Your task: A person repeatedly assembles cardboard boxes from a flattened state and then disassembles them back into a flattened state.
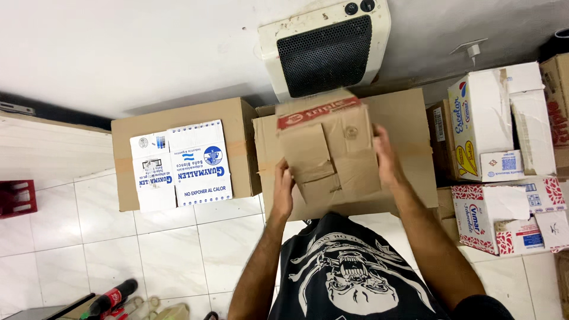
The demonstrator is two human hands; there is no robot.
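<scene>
Head view: small cardboard box [329, 151] held at centre above a larger carton [409, 118]; left hand [283, 192] at eight o'clock and right hand [386, 157] at three o'clock clasp its sides; probably light, stiff, best gripped by opposite walls.

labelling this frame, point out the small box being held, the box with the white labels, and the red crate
small cardboard box [332, 157], head view, on its folded bottom flaps
labelled cardboard box [231, 115], head view, on bare cardboard above the labels
red crate [16, 198], head view, on its side wall
</scene>
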